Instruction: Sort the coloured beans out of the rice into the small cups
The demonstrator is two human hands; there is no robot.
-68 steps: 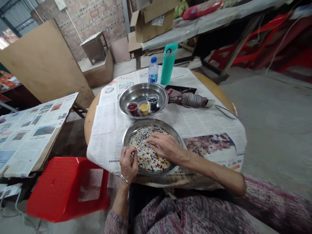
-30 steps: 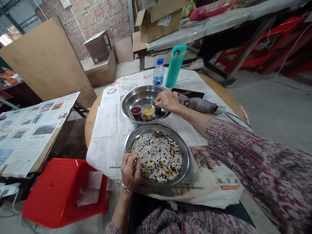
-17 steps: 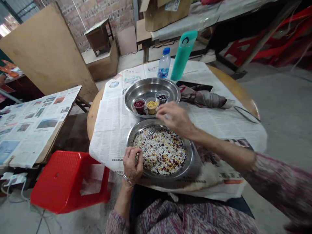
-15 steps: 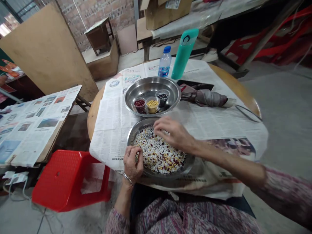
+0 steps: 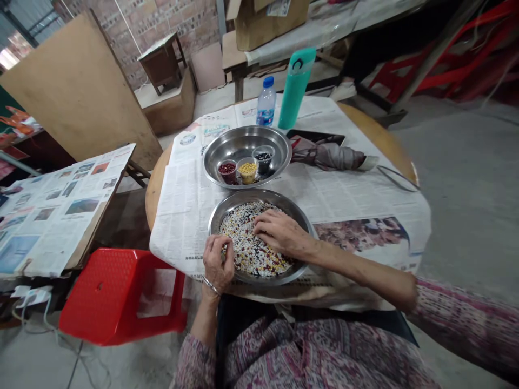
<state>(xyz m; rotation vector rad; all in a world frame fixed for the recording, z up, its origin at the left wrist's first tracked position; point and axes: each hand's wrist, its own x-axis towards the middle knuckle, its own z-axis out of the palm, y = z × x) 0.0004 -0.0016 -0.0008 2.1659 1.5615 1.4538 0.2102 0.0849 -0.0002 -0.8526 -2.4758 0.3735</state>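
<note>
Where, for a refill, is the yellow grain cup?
Head view: the yellow grain cup sits in the far steel basin, between the red cup and black cup.

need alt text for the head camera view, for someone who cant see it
A person's left hand and right hand work over a steel plate of mixed white, red, yellow and dark grains on a newspaper-covered round table. Behind it, a steel tray holds three small cups of red, yellow and dark grains.

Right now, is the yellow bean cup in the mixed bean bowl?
No, the yellow bean cup stands in the far metal bowl, not the near bowl.
</note>
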